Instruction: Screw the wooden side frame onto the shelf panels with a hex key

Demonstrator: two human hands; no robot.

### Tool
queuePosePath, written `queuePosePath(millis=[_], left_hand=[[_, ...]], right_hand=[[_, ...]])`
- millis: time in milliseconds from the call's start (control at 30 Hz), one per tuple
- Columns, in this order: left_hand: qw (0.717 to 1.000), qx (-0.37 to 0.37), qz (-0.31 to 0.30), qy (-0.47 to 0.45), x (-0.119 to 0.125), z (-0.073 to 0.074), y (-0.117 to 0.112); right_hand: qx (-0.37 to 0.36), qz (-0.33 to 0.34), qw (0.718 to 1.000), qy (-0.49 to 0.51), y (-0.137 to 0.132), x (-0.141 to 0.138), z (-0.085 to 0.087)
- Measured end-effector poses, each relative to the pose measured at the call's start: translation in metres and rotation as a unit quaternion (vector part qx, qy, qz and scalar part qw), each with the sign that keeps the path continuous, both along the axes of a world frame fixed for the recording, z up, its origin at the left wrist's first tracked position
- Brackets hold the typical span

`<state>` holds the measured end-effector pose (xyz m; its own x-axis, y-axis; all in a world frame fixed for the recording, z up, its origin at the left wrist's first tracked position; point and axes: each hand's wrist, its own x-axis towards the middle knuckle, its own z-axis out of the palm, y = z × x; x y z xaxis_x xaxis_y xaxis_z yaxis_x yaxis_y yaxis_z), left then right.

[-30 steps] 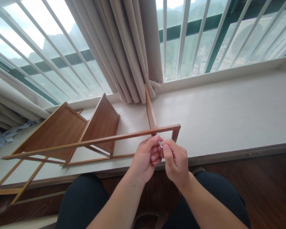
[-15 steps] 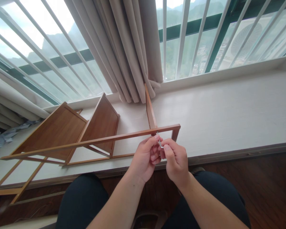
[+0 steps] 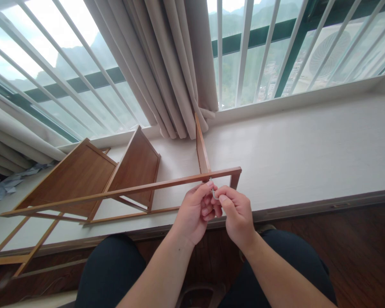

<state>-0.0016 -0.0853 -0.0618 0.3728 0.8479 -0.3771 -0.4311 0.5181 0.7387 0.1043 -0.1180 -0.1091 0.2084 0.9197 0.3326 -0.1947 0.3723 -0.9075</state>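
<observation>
An L-shaped metal Allen key (image 3: 213, 193) runs from the underside of a wooden rail down to my fingers. My left hand (image 3: 195, 209) pinches its long shaft just below the rail, fingers curled. My right hand (image 3: 238, 214) is closed on the bent short end, thumb against forefinger. The rail belongs to a brown wooden shelf frame (image 3: 167, 185) lying on its side. A shelf board (image 3: 202, 147) stands against the rail right where the key's tip points. Whether the tip sits in a screw head is too small to tell.
More shelf panels (image 3: 136, 167) of the same frame stand to the left. The frame rests on a white window ledge (image 3: 295, 145). Grey-beige curtains (image 3: 160, 64) hang behind it, touching or near the shelf board. My knees (image 3: 112, 269) are below the ledge's front edge.
The Allen key's bent end has shifted slightly in my fingers. Both hands stay at the same spot under the rail; the whole view has drifted slightly.
</observation>
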Motion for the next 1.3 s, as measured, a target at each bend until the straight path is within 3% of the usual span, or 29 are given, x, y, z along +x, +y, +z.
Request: queuePosePath(millis=[533, 767, 1300], left_hand=[[1.0, 0.013, 0.005, 0.012, 0.0002, 0.0022, -0.0026], [0.999, 0.02, 0.01, 0.045, 0.0004, 0.0024, -0.003], [0.998, 0.013, -0.003, 0.061, -0.0001, 0.0028, 0.0]], right_hand=[[0.026, -0.014, 0.999, -0.037, -0.0024, 0.0016, 0.0034], [0.083, -0.114, 0.974, -0.178, -0.0022, 0.0009, 0.0083], [0.125, -0.19, 0.933, -0.277, -0.0006, -0.0015, 0.0029]])
